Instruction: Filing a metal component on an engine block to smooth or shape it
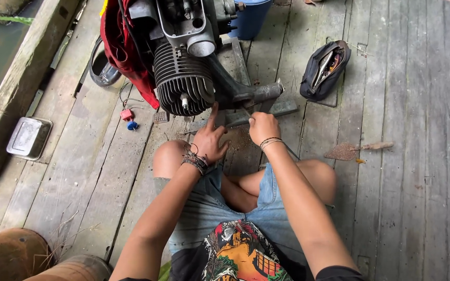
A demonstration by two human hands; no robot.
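I sit cross-legged on a weathered plank floor facing a small engine with a dark finned cylinder. My left hand has its fingers spread, the index finger reaching up to the underside of the engine. My right hand is closed around a thin metal tool whose tip points at the engine's lower mount. Both wrists carry bracelets.
An open black tool pouch lies at the right. A rusty trowel rests on the planks. A metal tray sits at the left by a wooden beam. A blue bucket stands behind the engine, red cloth hangs beside it.
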